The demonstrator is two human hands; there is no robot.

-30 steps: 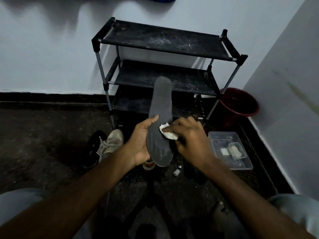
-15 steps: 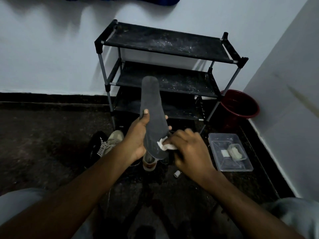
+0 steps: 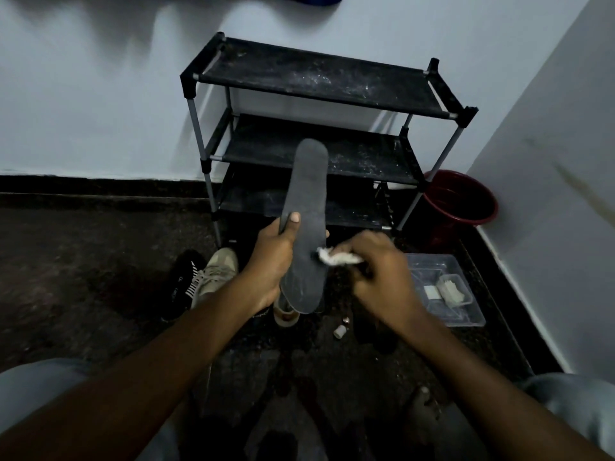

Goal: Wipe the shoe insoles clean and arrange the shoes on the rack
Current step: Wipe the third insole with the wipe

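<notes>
Over the dark floor (image 3: 83, 277), the left hand (image 3: 269, 267) is gripping the insole (image 3: 307, 201), the right hand (image 3: 382, 277) pinching a wipe (image 3: 336, 258), the rack (image 3: 316, 81) at twelve o'clock.

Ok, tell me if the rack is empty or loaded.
Empty where visible: the rack shows three bare dusty shelves; the insole hides part of the lower two.

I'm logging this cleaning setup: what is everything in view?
shoe rack: one, black, three shelves, against the wall
insole: one, dark grey, held up before the rack
wipe: one, white, at the insole's right edge
black shoe: one, white stripes, floor left of the rack
beige shoe: one, beige, right beside the black shoe
bucket: one, red, corner right of the rack
plastic box: one, clear, floor at right
cap: one, white, floor below the insole
left hand: one, grips the insole
right hand: one, holds the wipe
</notes>
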